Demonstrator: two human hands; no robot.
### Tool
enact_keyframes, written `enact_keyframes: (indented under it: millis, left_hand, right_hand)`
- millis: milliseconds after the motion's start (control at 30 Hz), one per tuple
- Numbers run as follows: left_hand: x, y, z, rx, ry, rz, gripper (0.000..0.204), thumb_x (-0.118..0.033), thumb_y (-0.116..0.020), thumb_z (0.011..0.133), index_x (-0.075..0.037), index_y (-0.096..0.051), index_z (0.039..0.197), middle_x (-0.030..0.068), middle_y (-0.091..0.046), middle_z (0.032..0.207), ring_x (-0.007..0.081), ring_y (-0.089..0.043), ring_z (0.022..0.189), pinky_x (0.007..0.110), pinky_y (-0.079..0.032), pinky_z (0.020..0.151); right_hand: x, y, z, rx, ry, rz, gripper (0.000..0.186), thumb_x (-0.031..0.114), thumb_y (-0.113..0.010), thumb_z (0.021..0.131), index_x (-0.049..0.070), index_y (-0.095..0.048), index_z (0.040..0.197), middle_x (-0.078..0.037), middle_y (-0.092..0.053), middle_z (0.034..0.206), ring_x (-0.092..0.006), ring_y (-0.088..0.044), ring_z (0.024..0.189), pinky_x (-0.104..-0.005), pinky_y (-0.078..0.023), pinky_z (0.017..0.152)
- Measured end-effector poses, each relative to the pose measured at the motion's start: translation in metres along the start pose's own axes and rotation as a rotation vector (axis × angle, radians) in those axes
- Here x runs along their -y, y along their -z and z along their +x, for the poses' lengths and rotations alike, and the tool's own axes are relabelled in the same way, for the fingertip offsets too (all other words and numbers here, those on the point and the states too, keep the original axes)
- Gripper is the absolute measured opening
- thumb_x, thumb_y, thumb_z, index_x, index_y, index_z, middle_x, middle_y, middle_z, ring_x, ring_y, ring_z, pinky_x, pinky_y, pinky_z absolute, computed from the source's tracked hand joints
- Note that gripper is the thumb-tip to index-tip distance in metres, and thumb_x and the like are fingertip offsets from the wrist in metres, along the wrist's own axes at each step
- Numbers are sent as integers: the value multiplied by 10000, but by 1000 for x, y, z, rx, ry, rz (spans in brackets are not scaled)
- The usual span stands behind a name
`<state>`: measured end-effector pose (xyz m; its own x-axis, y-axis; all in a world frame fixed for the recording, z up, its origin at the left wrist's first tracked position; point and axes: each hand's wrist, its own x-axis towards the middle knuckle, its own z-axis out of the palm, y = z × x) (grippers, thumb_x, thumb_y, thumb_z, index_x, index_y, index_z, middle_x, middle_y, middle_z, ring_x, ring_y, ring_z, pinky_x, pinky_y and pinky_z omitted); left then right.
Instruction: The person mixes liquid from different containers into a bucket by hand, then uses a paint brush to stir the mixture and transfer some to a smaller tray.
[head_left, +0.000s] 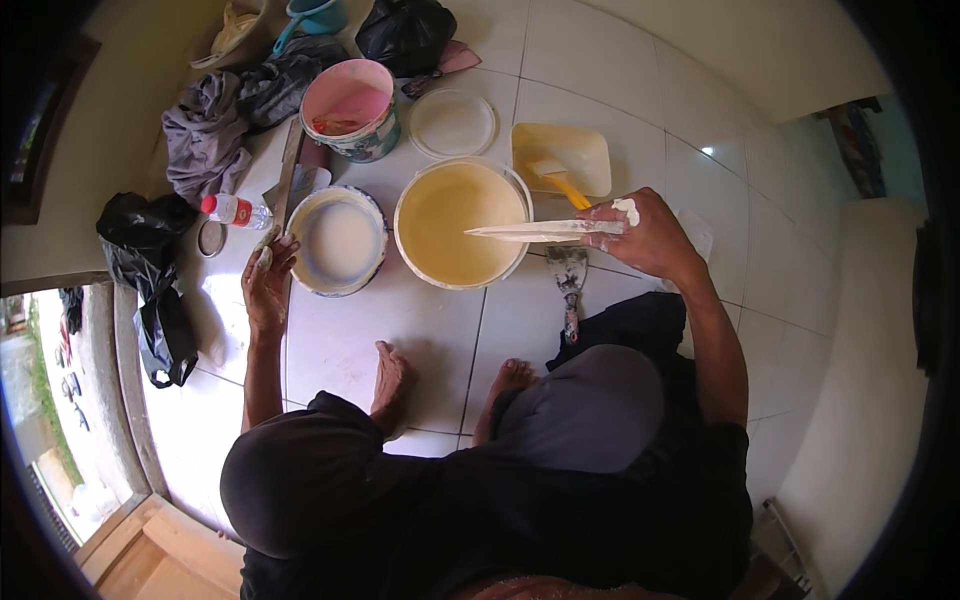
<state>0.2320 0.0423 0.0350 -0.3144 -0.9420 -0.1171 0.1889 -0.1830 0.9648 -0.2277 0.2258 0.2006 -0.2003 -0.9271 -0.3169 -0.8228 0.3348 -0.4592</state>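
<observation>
My right hand (642,236), smeared with cream paint, is closed around one end of a long, flat, pale stick (535,232) coated in paint. The stick's tapered tip hangs over a white-rimmed bucket (404,250) of cream-yellow paint (455,262). To the left of that bucket stands a round basin (377,262) with whitish liquid inside. Beside the basin's left rim is my left hand (268,283), its fingers apart and marked with white. A narrow wooden strip (290,165) lies next to this hand; whether the fingers touch it I cannot tell.
A yellow tray (604,165) holds a yellow-handled brush (562,180). A dirty scraper (570,290) lies on the tiles. Farther off are a pink-lined bucket (375,142), a round lid (452,124) and a black bag (405,38). Left are a red-capped bottle (236,211) and black bags (145,245).
</observation>
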Motion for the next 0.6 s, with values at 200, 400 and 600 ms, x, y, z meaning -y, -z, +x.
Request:
enact_keyframes:
  millis: [200, 400, 600]
  left_hand:
    - [0, -2, -1, -3, 12, -6, 464, -293, -487, 958, 14, -492, 1306, 116, -652, 1146, 212, -618, 1088, 333, -432, 945]
    - [2, 1, -3, 4, 17, 75, 473, -325, -479, 960, -6, -492, 1310, 96, -647, 1146, 213, -614, 1092, 340, -434, 933]
    - [1, -51, 13, 169, 14, 294, 406, -260, -529, 923, 2, -570, 1230, 105, -669, 1086, 193, -623, 1012, 320, -449, 889]
  right_hand:
    - [-11, -2, -1, -15, 8, 34, 264, 229, -751, 728, 110, -741, 964, -144, -663, 838, -310, -581, 843, -388, -466, 824]
    - [-5, -9, 4, -52, 208, -138, 324, 272, -776, 721, 116, -738, 1002, -137, -676, 800, -298, -621, 752, -390, -499, 766]
    - [10, -15, 15, 24, 195, -214, 313, 300, -741, 686, 54, -709, 877, -169, -658, 784, -343, -627, 784, -409, -500, 757]
